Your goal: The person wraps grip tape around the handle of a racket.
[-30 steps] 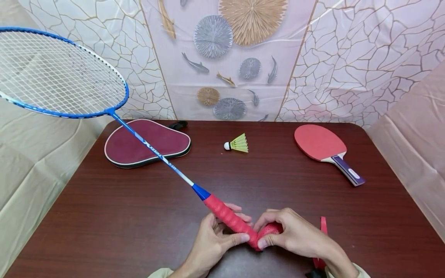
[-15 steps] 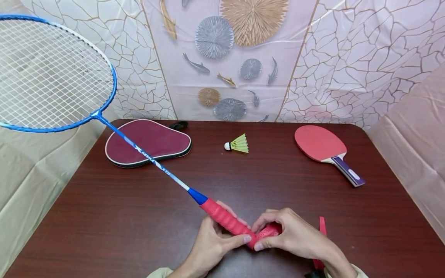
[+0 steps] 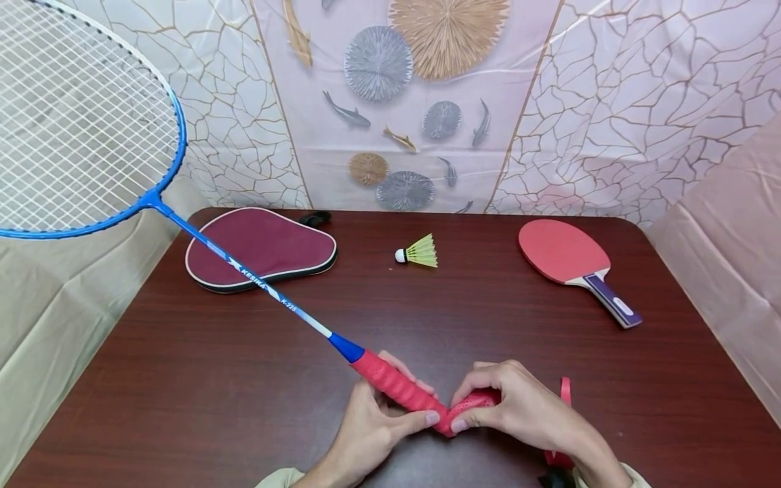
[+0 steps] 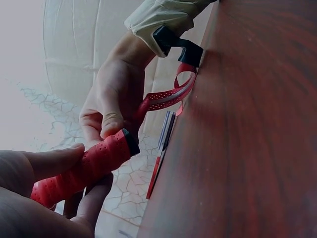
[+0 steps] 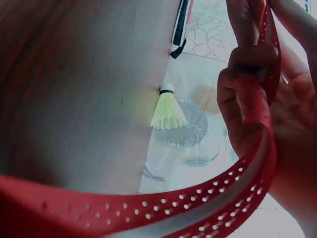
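Note:
A blue-and-white badminton racket (image 3: 251, 276) slants across the head view, its strung head up at the left. My left hand (image 3: 373, 428) grips its red, ridged handle (image 3: 396, 388) near the butt, thumb on top. Close beside that end, my right hand (image 3: 527, 405) pinches a red perforated overgrip tape (image 3: 478, 401) that meets the handle there. In the left wrist view the dark butt cap (image 4: 131, 142) shows past the wrapping. The tape (image 5: 252, 101) runs through the curled right fingers in the right wrist view, and its loose length loops below with a pale centre strip.
On the brown table (image 3: 244, 379) lie a maroon paddle case (image 3: 259, 244) at back left, a yellow shuttlecock (image 3: 421, 251) at back middle and a red table tennis paddle (image 3: 563, 249) at right. The tape's tail (image 3: 558, 459) hangs by the right wrist. A patterned cloth stands behind.
The racket's head has swung left and its string face has turned more toward the head view. My left hand keeps its grip; the right hand, still pinching the tape, has shifted slightly right.

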A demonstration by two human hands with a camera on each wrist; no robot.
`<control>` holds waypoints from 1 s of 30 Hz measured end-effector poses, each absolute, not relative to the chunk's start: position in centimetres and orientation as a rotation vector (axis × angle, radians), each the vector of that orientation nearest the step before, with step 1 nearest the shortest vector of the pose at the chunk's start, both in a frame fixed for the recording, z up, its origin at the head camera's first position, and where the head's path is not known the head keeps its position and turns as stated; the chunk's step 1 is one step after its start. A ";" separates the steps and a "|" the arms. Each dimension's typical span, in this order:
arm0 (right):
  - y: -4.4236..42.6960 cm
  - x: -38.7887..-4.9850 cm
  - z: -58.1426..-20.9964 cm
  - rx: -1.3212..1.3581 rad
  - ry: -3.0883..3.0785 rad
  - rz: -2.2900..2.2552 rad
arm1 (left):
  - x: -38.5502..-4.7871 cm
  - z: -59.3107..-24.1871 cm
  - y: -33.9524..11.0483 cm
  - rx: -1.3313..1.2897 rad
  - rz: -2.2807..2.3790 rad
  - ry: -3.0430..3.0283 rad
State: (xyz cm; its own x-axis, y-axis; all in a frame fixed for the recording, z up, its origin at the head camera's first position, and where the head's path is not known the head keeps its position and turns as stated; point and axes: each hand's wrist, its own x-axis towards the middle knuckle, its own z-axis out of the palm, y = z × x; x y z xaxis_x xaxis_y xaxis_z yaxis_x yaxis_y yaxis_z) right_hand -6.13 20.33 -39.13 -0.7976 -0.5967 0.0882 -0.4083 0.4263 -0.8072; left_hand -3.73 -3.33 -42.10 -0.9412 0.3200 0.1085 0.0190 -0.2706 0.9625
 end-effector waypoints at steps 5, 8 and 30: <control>20.7 -6.0 -39.3 -0.952 2.422 -1.373 | -3.8 -42.0 -3.3 0.432 2.328 1.755; 20.5 -6.1 -39.3 -0.940 2.427 -1.375 | -3.8 -42.0 -3.4 0.437 2.331 1.736; 20.3 -5.9 -39.5 -1.090 2.403 -1.278 | -4.0 -42.1 -3.4 0.522 2.275 1.820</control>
